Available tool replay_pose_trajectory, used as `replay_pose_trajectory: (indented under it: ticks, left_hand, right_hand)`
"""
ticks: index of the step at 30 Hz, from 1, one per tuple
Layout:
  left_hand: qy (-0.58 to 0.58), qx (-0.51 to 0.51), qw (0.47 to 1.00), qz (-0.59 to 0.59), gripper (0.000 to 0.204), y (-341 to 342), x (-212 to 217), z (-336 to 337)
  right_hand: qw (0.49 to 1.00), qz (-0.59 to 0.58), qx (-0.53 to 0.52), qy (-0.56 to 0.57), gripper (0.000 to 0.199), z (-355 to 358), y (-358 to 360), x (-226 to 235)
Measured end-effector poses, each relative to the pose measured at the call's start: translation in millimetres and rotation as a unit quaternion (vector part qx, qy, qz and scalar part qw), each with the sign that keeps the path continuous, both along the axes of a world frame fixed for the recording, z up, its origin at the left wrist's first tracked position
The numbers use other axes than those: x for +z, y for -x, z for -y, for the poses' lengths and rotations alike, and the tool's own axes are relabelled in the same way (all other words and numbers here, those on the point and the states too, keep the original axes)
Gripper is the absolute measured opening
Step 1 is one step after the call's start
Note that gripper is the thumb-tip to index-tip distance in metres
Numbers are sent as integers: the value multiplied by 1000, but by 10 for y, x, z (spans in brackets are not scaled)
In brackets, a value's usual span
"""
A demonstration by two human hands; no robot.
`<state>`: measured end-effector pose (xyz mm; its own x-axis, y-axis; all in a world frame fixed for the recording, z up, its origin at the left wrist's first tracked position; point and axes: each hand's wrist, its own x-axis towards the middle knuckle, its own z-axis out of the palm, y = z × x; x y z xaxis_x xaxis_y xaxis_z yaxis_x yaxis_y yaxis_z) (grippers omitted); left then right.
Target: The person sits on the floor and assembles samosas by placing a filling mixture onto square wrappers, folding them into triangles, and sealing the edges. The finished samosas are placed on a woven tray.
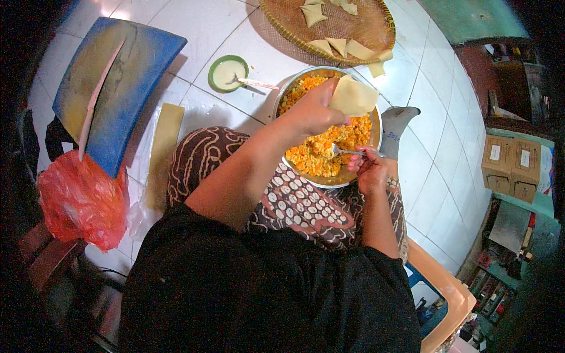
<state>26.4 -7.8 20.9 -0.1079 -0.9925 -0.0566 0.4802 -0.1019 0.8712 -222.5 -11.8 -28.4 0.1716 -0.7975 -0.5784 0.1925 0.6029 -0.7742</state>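
Observation:
My left hand holds a pale square dough wrapper above a metal bowl of chopped orange and yellow filling. My right hand grips a metal spoon whose tip digs into the filling at the bowl's right side. The bowl rests on my lap, on brown patterned cloth.
A woven round tray with several folded wrappers lies ahead on the white tiled floor. A small green bowl of white paste with a stick sits left of it. A blue board, a strip of dough sheet and a red plastic bag lie to my left.

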Motion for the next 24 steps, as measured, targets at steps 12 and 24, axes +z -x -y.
replay_pose_trajectory:
  ticks: [12, 24]
  left_hand:
    - [5, -21, 948, 318, 63, 150, 34, -52]
    - [-4, -116, 991, 72, 69, 455, -142, -94]
  right_hand:
    - [991, 60, -55, 111, 24, 100, 147, 1026]
    - [921, -27, -44, 387, 26, -201, -128, 1058]
